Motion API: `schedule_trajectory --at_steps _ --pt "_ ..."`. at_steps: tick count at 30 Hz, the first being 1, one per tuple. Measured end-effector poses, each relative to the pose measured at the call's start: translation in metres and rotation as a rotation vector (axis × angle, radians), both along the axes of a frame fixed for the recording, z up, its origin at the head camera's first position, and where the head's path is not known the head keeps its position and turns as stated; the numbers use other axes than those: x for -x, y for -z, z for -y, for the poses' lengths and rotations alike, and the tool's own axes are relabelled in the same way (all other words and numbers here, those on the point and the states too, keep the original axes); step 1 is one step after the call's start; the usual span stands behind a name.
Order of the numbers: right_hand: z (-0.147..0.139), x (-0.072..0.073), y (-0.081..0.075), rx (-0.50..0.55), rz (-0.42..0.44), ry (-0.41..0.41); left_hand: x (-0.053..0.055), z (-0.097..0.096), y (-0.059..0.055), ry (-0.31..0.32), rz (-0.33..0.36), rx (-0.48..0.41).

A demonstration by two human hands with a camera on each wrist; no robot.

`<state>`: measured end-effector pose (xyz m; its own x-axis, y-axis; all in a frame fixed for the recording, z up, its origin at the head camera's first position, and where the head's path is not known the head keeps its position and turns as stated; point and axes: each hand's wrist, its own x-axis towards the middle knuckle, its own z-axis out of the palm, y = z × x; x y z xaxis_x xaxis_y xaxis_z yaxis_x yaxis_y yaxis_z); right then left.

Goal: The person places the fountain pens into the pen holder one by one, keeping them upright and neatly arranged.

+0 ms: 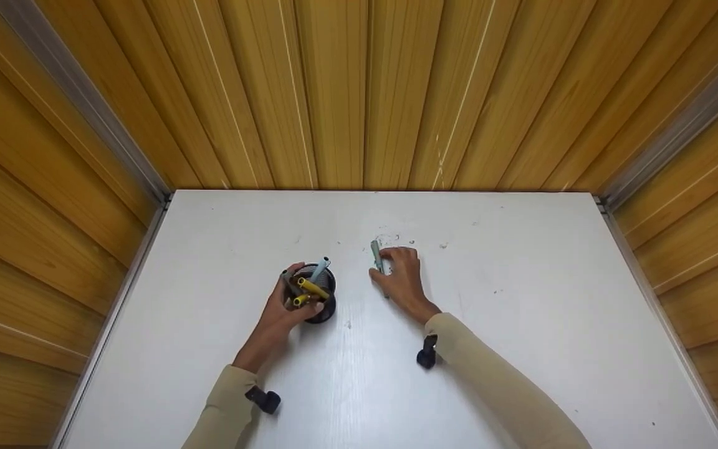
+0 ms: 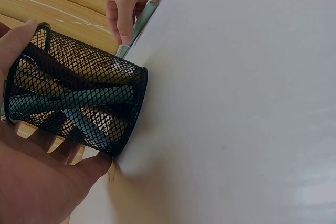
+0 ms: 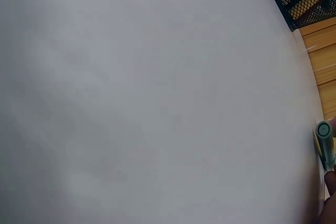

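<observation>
My left hand (image 1: 277,318) grips a black mesh pen cup (image 2: 79,85), with fingers around the far side and thumb on the near side. Several markers stand in the cup, among them a light blue marker (image 1: 320,269) and a yellow marker (image 1: 313,288). To the right of the cup, my right hand (image 1: 406,280) pinches a green marker (image 1: 376,252) between thumb and fingers, low at the white table. The marker's round end (image 3: 324,129) shows at the edge of the right wrist view. Part of the marker is hidden by the thumb.
The white table (image 1: 521,349) is bordered by wood-patterned panels (image 1: 334,93) at the back and sides. Small dark marks (image 1: 396,238) and specks dot the tabletop beyond the right hand. Each sleeve carries a small black wrist camera (image 1: 426,353).
</observation>
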<state>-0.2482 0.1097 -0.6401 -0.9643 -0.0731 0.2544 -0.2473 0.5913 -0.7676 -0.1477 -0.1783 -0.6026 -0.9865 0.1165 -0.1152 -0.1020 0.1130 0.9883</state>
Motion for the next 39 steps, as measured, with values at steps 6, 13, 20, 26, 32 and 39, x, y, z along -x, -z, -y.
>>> schedule_trajectory --at_steps 6,13,20,26,32,39 --pt "0.001 0.0 0.0 -0.006 -0.031 -0.014 0.0 0.0 -0.001 0.0 0.009 0.002" --pt "0.0 -0.001 -0.002 0.017 -0.037 -0.03 -0.001 0.0 -0.001 -0.006 0.017 -0.002" --pt "0.001 0.0 -0.001 -0.008 -0.048 -0.012 0.0 0.0 -0.001 -0.002 -0.001 0.011" --pt "0.004 0.001 -0.001 -0.076 -0.071 0.019 0.0 0.0 -0.001 -0.004 -0.005 0.004" --pt "0.004 -0.001 -0.006 -0.084 -0.039 0.032 0.0 -0.001 -0.002 -0.006 -0.001 0.001" --pt "-0.002 -0.007 -0.014 -0.046 -0.012 0.022 0.0 0.0 -0.001 -0.004 0.012 0.0"
